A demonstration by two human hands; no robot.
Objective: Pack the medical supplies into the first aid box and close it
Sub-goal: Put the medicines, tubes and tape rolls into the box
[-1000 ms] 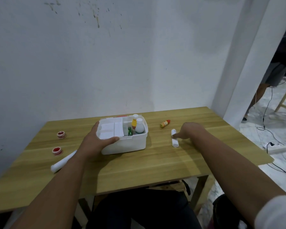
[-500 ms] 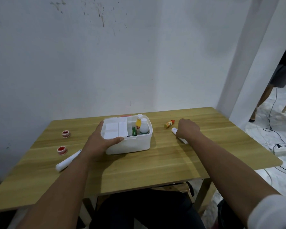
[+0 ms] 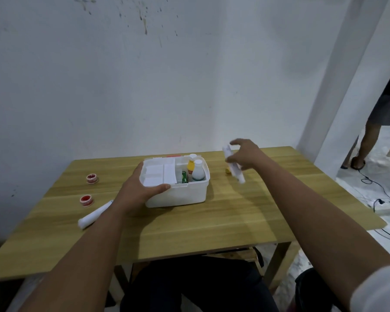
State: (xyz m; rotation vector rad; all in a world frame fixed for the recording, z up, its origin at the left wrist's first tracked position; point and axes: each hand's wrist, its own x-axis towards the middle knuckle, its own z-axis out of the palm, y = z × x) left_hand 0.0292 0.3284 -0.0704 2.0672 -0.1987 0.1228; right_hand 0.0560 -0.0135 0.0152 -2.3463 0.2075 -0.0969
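The white first aid box [image 3: 189,194] stands open in the middle of the wooden table [image 3: 212,221]. Inside it are a white tray insert, a green packet, a yellow bottle [image 3: 191,166] and a white bottle [image 3: 198,171]. My left hand [image 3: 140,190] grips the box's front left rim. My right hand [image 3: 245,155] is raised above the table to the right of the box, holding a white tube [image 3: 235,171] that looks blurred. A small yellow bottle [image 3: 227,170] lies half hidden behind the tube.
Two small red-lidded jars [image 3: 92,178] [image 3: 86,200] and a long white tube [image 3: 95,214] lie on the table's left side. A white wall stands behind. At the far right a person's legs [image 3: 367,140] and cables on the floor [image 3: 374,199] are visible.
My right hand closed on the white tube lying right of the box and lifted it off the table. My left hand stayed on the box.
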